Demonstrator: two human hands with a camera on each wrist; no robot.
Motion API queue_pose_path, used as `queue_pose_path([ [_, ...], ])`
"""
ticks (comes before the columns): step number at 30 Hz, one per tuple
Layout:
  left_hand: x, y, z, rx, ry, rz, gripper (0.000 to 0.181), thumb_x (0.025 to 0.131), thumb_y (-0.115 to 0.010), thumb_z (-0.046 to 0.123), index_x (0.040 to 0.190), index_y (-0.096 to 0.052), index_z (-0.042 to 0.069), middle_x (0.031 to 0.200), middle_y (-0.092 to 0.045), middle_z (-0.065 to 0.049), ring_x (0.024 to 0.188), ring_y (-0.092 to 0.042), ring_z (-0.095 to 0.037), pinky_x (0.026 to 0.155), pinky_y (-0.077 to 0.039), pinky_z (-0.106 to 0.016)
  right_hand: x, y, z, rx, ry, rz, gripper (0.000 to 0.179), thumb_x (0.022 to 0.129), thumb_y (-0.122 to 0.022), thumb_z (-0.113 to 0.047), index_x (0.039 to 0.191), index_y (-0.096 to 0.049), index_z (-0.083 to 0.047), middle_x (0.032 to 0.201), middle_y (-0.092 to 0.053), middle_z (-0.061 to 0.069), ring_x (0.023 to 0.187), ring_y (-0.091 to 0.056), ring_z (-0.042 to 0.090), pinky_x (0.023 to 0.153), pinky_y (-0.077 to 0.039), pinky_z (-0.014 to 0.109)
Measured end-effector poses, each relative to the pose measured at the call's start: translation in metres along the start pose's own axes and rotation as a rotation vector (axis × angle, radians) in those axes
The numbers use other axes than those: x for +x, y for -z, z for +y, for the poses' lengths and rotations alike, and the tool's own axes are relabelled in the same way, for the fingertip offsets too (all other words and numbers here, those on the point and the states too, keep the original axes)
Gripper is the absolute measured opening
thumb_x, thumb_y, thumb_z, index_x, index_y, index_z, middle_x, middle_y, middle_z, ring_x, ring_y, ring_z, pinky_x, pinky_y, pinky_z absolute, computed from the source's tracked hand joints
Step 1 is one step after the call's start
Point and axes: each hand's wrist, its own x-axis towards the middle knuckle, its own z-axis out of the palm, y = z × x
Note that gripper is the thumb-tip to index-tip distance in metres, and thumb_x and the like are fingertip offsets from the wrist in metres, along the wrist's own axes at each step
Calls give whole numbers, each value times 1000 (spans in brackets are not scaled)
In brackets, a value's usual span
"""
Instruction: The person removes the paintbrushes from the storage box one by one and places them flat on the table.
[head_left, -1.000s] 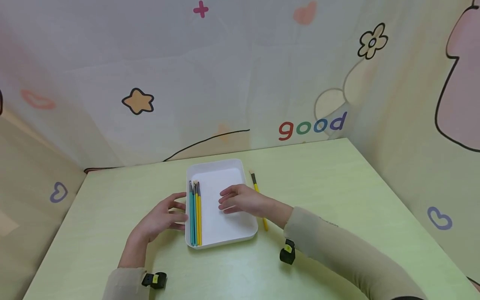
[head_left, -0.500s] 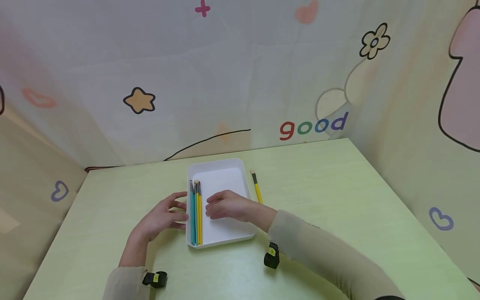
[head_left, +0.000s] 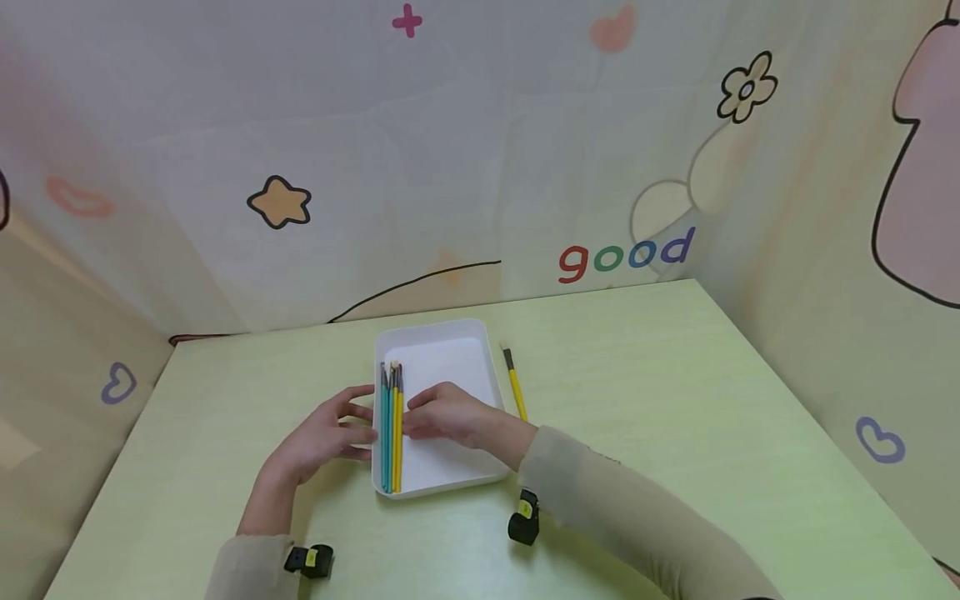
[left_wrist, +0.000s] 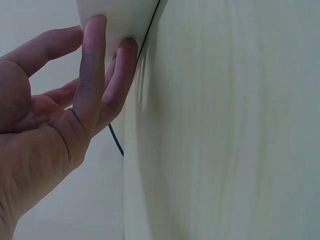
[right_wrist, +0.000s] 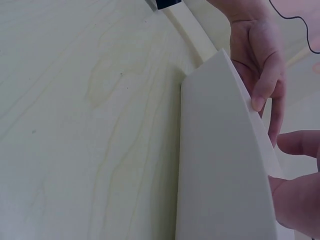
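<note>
A white tray (head_left: 452,475) lies on the table. Along its inner left wall, two teal paintbrushes (head_left: 386,442) and two yellow paintbrushes (head_left: 397,446) lie side by side, bristles toward the back. My left hand (head_left: 321,437) rests against the tray's outer left side; in the left wrist view its spread, relaxed fingers (left_wrist: 90,65) touch the wall. Inside the tray, my right hand (head_left: 450,417) has its fingertips at the side of the rightmost yellow brush. In the right wrist view the tray wall (right_wrist: 220,160) hides part of that hand.
A single yellow paintbrush (head_left: 515,383) with a dark ferrule lies on the light green table (head_left: 637,375), just right of the tray; my right forearm overlaps its lower end. A printed cloth (head_left: 420,167) hangs behind the table and at both sides.
My right hand has moved left across the tray, from near its right wall to the yellow brushes. The left hand has stayed at the tray's left side.
</note>
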Motion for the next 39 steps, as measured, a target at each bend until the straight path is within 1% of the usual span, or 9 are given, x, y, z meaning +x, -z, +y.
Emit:
queue_pose_path([
  [3,0,0,1,5,-1,4,73,95,-67,3,158,-30,7,132,-48,-25,99,-65,-30,83,-62,-42,3,-2,1,27,-3,16,36,98,-65,-1,130,-55,13,110,-69,20,104,-70,29,95,-56,38],
  [7,1,-1,1,4,0,-2,73,95,-67,3,158,-31,7,132,-48,-25,98,-66,-30,83,-62,-42,7,-6,4,13,12,16,34,96,-64,3,127,-57,15,109,-71,22,97,-70,25,92,-58,36],
  [10,1,-1,1,1,-2,-8,72,96,-66,3,158,-31,7,132,-48,-25,98,-66,-30,83,-62,-42,9,-10,6,0,18,25,33,96,-65,4,127,-58,14,106,-70,20,93,-70,24,89,-59,36],
  [16,1,-1,0,-6,-15,-15,71,96,-66,2,158,-31,6,132,-47,-26,98,-67,-31,83,-62,-43,13,-18,5,7,20,56,31,94,-66,7,124,-59,12,102,-67,17,90,-71,27,86,-61,39],
  [20,1,-1,0,-5,-13,-15,71,96,-65,1,158,-31,7,132,-47,-27,99,-67,-32,83,-62,-42,14,-23,6,15,31,71,30,92,-67,10,121,-60,11,99,-68,17,85,-70,25,82,-62,39],
  [23,1,-2,0,-17,-10,-12,71,95,-65,1,158,-31,7,132,-47,-27,99,-68,-32,83,-62,-42,16,-25,6,5,40,78,29,92,-68,9,119,-60,10,97,-68,16,82,-69,23,78,-63,38],
  [31,0,-1,2,-20,-22,-29,75,95,-65,1,159,-26,3,135,-45,-29,100,-68,-32,83,-62,-43,23,-30,11,-37,84,97,34,89,-72,9,119,-56,6,93,-66,12,75,-68,21,69,-63,36],
  [39,-1,0,1,-26,-25,-32,76,95,-65,1,159,-26,3,134,-46,-29,99,-68,-32,83,-62,-43,22,-35,9,-65,80,121,35,88,-71,9,119,-55,5,93,-65,11,75,-68,21,67,-63,36],
])
